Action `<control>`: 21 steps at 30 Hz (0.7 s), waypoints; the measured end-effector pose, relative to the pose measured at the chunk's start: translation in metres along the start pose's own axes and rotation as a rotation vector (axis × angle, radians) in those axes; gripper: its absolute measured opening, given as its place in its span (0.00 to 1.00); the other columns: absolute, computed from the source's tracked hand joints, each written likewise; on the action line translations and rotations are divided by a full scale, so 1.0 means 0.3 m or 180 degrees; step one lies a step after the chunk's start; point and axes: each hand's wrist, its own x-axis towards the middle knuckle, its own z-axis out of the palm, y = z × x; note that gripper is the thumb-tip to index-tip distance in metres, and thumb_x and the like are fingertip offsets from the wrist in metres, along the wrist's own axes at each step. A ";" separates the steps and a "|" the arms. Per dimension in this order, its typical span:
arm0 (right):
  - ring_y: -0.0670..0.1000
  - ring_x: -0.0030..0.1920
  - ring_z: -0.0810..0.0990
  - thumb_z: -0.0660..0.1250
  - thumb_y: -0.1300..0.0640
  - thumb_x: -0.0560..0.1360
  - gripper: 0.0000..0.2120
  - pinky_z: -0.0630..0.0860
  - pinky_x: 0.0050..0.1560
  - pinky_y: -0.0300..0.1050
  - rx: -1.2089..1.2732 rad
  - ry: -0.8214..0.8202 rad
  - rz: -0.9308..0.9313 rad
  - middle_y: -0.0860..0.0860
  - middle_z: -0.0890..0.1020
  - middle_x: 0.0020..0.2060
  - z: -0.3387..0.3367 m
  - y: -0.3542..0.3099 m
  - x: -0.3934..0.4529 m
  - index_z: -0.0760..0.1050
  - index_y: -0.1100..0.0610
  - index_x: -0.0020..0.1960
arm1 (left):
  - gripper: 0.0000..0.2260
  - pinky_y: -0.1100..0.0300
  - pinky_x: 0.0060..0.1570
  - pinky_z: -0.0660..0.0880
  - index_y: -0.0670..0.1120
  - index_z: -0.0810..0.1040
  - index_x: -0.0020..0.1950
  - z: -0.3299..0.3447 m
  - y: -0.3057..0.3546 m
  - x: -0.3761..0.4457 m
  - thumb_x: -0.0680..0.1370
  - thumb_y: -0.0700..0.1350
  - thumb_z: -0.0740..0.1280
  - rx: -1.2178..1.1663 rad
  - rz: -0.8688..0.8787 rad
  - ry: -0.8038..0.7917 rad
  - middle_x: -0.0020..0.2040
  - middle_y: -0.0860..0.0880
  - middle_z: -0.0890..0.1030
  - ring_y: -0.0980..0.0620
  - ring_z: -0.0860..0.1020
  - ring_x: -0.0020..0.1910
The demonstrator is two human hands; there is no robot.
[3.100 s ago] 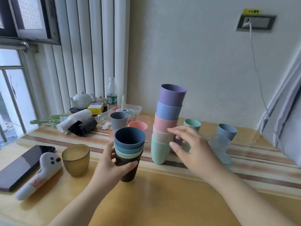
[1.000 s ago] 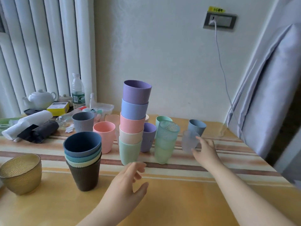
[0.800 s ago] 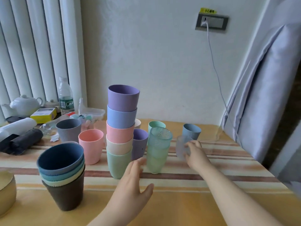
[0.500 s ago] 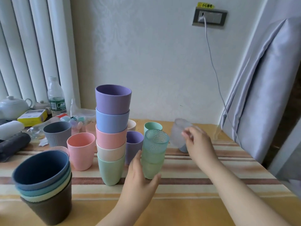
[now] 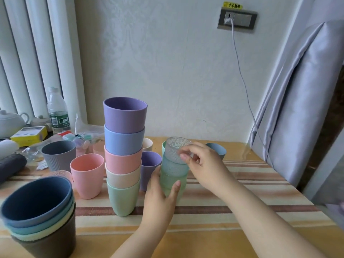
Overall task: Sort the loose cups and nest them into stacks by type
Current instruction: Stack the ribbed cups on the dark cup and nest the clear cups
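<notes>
1. Pale textured wall (image 5: 167, 62) behind, daylit.
2. White vertical blinds (image 5: 37, 53) at left.
3. Grey wall socket (image 5: 237, 20) under yellow label (image 5: 232, 5), cord (image 5: 242, 81) plugged in.
4. Lilac cloth cover (image 5: 297, 99) at right.
5. Striped tablecloth (image 5: 242, 192) on table.

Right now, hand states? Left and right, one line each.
Left hand: gripping the base of the green textured cup stack.
Right hand: pinching the clear textured cup, seating it onto that stack.

Left hand (image 5: 161, 194) hides the green stack's (image 5: 174, 180) base
</notes>
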 end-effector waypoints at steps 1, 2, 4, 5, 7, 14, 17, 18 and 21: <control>0.39 0.38 0.70 0.64 0.59 0.75 0.06 0.64 0.41 0.32 0.0042 0.0023 -0.0001 0.41 0.74 0.38 0.000 0.004 0.002 0.80 0.53 0.48 | 0.20 0.65 0.53 0.71 0.52 0.69 0.64 -0.003 -0.005 0.003 0.73 0.48 0.69 -0.0030 -0.0011 0.0015 0.59 0.54 0.77 0.55 0.74 0.58; 0.40 0.39 0.70 0.63 0.59 0.76 0.07 0.64 0.41 0.33 0.0063 0.0030 -0.0020 0.42 0.75 0.39 0.000 0.006 0.002 0.80 0.53 0.49 | 0.20 0.61 0.55 0.72 0.53 0.69 0.63 -0.005 -0.010 0.006 0.73 0.48 0.69 -0.0060 -0.0024 0.0024 0.58 0.54 0.77 0.55 0.75 0.58; 0.40 0.40 0.70 0.62 0.58 0.77 0.09 0.64 0.41 0.33 0.0094 -0.0017 -0.0090 0.42 0.74 0.41 -0.002 0.007 -0.001 0.80 0.53 0.52 | 0.20 0.54 0.58 0.74 0.56 0.69 0.62 -0.007 -0.013 0.006 0.73 0.48 0.69 -0.0099 -0.0021 0.0031 0.58 0.54 0.78 0.54 0.75 0.58; 0.41 0.39 0.70 0.61 0.57 0.77 0.10 0.65 0.41 0.32 0.0161 -0.0063 -0.0108 0.42 0.74 0.43 -0.004 0.008 -0.005 0.79 0.52 0.55 | 0.19 0.53 0.58 0.74 0.59 0.68 0.61 -0.009 -0.011 0.005 0.72 0.48 0.69 -0.0108 -0.0005 0.0027 0.59 0.54 0.77 0.54 0.75 0.58; 0.42 0.39 0.70 0.62 0.53 0.76 0.13 0.66 0.42 0.30 0.0302 0.0012 -0.0129 0.41 0.72 0.49 -0.013 0.024 -0.015 0.75 0.49 0.61 | 0.19 0.52 0.59 0.74 0.65 0.66 0.56 -0.012 -0.009 0.004 0.72 0.48 0.69 -0.0108 0.0016 0.0026 0.59 0.55 0.77 0.55 0.75 0.58; 0.53 0.66 0.67 0.65 0.51 0.74 0.35 0.65 0.60 0.42 -0.0042 0.0753 0.1797 0.54 0.62 0.69 -0.050 0.290 -0.030 0.50 0.51 0.74 | 0.21 0.59 0.56 0.72 0.55 0.68 0.63 -0.005 -0.043 0.005 0.73 0.49 0.69 -0.0238 -0.0109 -0.0121 0.60 0.55 0.78 0.56 0.76 0.58; 0.56 0.71 0.61 0.69 0.48 0.71 0.44 0.66 0.63 0.49 -0.0227 0.0148 0.2248 0.56 0.55 0.73 -0.035 0.374 -0.023 0.42 0.51 0.75 | 0.21 0.76 0.46 0.68 0.61 0.66 0.58 0.005 -0.046 0.000 0.70 0.49 0.71 -0.0297 -0.0234 -0.0280 0.56 0.62 0.77 0.61 0.76 0.54; 0.56 0.71 0.61 0.69 0.48 0.71 0.45 0.66 0.63 0.49 -0.0202 0.0127 0.2242 0.56 0.55 0.73 -0.025 0.394 -0.015 0.43 0.51 0.75 | 0.22 0.78 0.44 0.68 0.63 0.65 0.55 0.009 -0.046 0.000 0.69 0.48 0.73 -0.0311 -0.0278 -0.0321 0.54 0.64 0.76 0.62 0.75 0.53; 0.56 0.72 0.59 0.72 0.49 0.68 0.49 0.64 0.67 0.52 0.0061 0.0294 0.2229 0.56 0.56 0.74 0.013 0.444 0.019 0.41 0.52 0.75 | 0.27 0.76 0.43 0.67 0.63 0.63 0.52 0.024 -0.064 0.011 0.65 0.47 0.76 -0.0283 -0.0404 -0.0361 0.54 0.60 0.76 0.57 0.75 0.54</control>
